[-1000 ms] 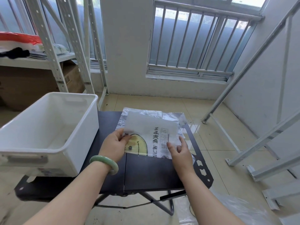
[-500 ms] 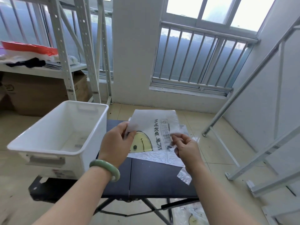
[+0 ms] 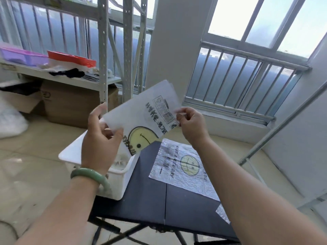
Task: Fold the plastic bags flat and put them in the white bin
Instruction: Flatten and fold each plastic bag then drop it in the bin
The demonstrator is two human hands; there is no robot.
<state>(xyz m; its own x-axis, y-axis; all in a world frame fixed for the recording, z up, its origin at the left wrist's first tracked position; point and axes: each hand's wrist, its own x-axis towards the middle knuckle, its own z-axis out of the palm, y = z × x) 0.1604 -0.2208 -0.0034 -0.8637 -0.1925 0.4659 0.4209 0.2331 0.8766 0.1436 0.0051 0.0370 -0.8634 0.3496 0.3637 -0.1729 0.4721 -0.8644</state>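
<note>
White plastic is caught between the curled fingers (image 3: 183, 113) of the right hand (image 3: 192, 124), which pinch the right edge of a folded white plastic bag printed with a yellow smiley face and black lettering (image 3: 141, 119). The left hand (image 3: 100, 140) grips the bag's lower left corner, thumb on the near face and the other fingers behind it. Both hands are raised in the air, backs mostly toward the camera, forearms reaching up and forward from the bottom of the view, a pale green bangle (image 3: 90, 175) on the left wrist. The bag hangs tilted, right end higher, above the rectangular white plastic bin (image 3: 122, 181) and clear of it. The bin stands at the left edge of the black folding tabletop (image 3: 146, 195). A second, crinkled smiley-face plastic bag (image 3: 184, 167) lies spread flat on the tabletop to the right.
</note>
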